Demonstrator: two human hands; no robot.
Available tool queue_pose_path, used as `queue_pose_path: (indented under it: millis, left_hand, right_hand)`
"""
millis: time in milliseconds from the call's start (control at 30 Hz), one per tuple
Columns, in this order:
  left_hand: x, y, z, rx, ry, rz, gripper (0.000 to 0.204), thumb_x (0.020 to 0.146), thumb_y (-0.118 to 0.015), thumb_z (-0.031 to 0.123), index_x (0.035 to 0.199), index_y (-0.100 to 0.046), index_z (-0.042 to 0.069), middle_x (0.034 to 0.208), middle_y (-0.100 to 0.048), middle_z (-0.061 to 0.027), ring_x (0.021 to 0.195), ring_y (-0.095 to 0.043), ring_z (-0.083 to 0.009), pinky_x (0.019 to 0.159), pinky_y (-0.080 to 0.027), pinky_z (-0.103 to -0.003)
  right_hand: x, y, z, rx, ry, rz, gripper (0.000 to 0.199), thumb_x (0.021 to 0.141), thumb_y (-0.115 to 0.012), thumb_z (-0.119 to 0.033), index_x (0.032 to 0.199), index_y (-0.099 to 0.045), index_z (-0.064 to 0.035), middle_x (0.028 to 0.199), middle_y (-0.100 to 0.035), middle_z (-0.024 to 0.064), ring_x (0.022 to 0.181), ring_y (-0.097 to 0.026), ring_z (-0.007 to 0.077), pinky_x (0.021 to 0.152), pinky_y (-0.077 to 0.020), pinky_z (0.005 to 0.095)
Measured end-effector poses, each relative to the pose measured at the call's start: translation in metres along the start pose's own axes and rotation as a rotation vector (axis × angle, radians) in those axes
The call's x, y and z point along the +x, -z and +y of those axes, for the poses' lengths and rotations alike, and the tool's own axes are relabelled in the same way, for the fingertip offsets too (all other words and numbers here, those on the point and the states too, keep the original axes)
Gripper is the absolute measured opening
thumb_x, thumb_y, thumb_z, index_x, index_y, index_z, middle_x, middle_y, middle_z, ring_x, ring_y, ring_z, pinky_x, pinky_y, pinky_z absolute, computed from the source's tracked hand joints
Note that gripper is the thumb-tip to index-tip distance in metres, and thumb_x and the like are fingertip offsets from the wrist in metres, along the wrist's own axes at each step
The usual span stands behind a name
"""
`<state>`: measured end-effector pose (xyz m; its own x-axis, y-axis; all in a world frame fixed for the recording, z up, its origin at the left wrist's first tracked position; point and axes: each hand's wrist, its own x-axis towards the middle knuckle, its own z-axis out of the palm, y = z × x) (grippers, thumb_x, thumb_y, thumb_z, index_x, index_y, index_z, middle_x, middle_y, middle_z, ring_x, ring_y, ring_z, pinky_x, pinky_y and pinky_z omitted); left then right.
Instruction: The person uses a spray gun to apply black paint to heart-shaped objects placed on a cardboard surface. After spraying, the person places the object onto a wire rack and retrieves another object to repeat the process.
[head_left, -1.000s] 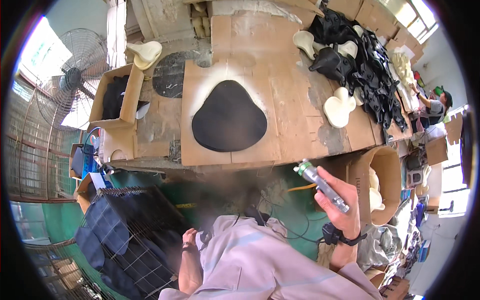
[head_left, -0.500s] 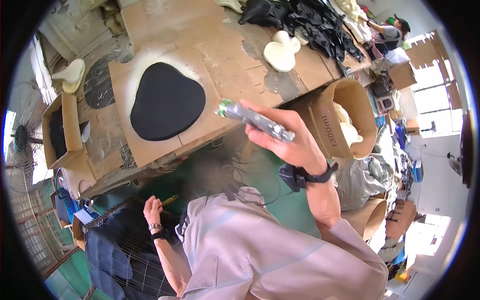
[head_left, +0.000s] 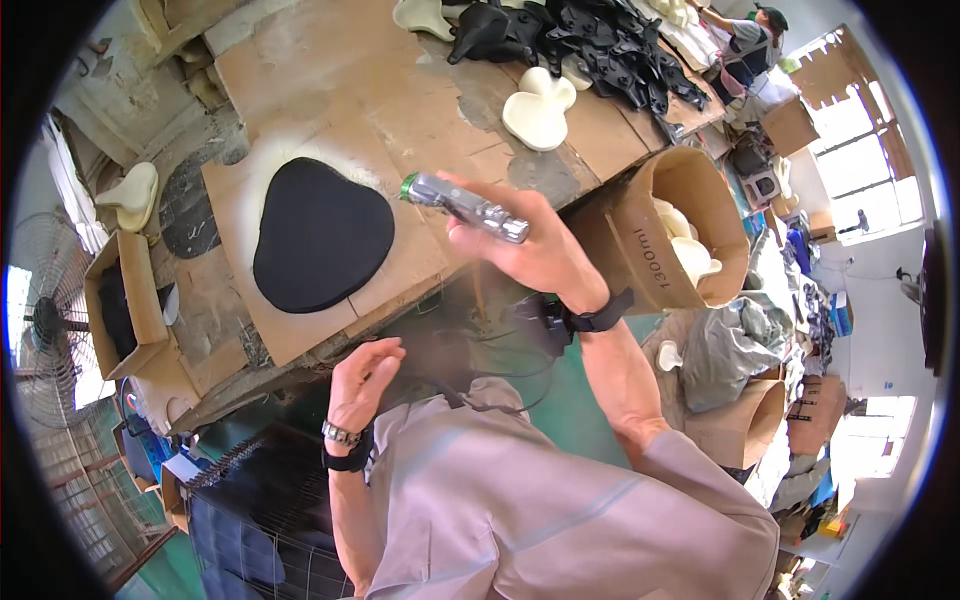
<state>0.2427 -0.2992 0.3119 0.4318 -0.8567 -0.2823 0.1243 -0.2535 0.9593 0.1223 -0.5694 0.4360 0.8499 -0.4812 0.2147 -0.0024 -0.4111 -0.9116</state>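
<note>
our right hand [head_left: 535, 250] grips a silver metal spray gun [head_left: 465, 207] over the cardboard-covered worktop [head_left: 420, 110]. beside its nozzle lies a black rounded foam pad [head_left: 320, 235]. our left hand [head_left: 362, 380] hangs loosely curled, holding nothing.

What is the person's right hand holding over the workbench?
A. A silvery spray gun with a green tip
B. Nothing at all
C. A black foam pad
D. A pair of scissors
A. The right hand grips a silvery spray gun with a green tip, held above the cardboard-covered workbench near the black saddle-shaped pad; the left hand is empty, its fingers curled below the bench edge.
</note>
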Motion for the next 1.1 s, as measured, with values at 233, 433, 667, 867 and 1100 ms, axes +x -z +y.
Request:
queue_pose_path:
  millis: [233,433,667,867,1100]
  left_hand:
    - [0.051,-0.051,-0.003,0.491,-0.478,-0.213,0.041,0.083,-0.078,0.024,0.121,-0.071,0.009,0.126,-0.067,-0.0119,0.126,-0.058,-0.0287,0.112,-0.042,-0.041]
    - [0.126,-0.044,-0.029,0.682,-0.59,0.176,0.009,0.08,-0.076,0.019,0.086,-0.074,0.012,0.091,-0.073,-0.0018,0.086,-0.067,-0.029,0.083,-0.053,-0.041]
    - [0.108,-0.034,0.025,0.701,-0.554,0.1,0.059,0.073,-0.08,0.007,0.129,-0.063,0.004,0.127,-0.064,-0.0184,0.122,-0.057,-0.0388,0.104,-0.047,-0.043]
    - [0.064,-0.075,0.048,0.108,-0.285,-0.091,0.049,0.084,-0.075,0.013,0.13,-0.063,0.001,0.123,-0.068,-0.0152,0.116,-0.065,-0.0284,0.104,-0.049,-0.04]
    - [0.06,-0.097,0.053,-0.091,-0.179,-0.222,0.071,0.087,-0.08,0.038,0.138,-0.053,-0.004,0.133,-0.062,-0.0172,0.124,-0.06,-0.0261,0.109,-0.045,-0.042]
  right_hand:
    - [0.023,0.024,-0.029,-0.01,0.024,0.028,0.045,0.091,-0.074,-0.011,0.134,-0.064,-0.0042,0.085,-0.067,0.0,0.077,-0.058,0.0078,0.074,-0.0498,0.0261]
    - [0.039,0.041,-0.036,-0.04,0.124,0.023,0.043,0.091,-0.074,-0.013,0.132,-0.065,-0.005,0.081,-0.066,-0.0009,0.073,-0.056,0.0076,0.07,-0.0486,0.0258]
    - [0.029,0.055,-0.007,-0.039,0.1,0.087,0.047,0.09,-0.075,-0.013,0.136,-0.064,-0.009,0.083,-0.066,-0.0001,0.075,-0.056,0.0066,0.071,-0.0497,0.027]
    - [0.009,0.021,0.044,-0.077,-0.046,0.001,0.051,0.093,-0.072,-0.011,0.143,-0.059,-0.0128,0.092,-0.069,0.0015,0.083,-0.06,0.0082,0.079,-0.05,0.0261]
    - [0.001,-0.011,0.067,-0.019,-0.06,-0.001,0.05,0.088,-0.073,-0.009,0.136,-0.061,-0.0049,0.076,-0.061,0.0105,0.064,-0.057,0.0165,0.064,-0.0473,0.0329]
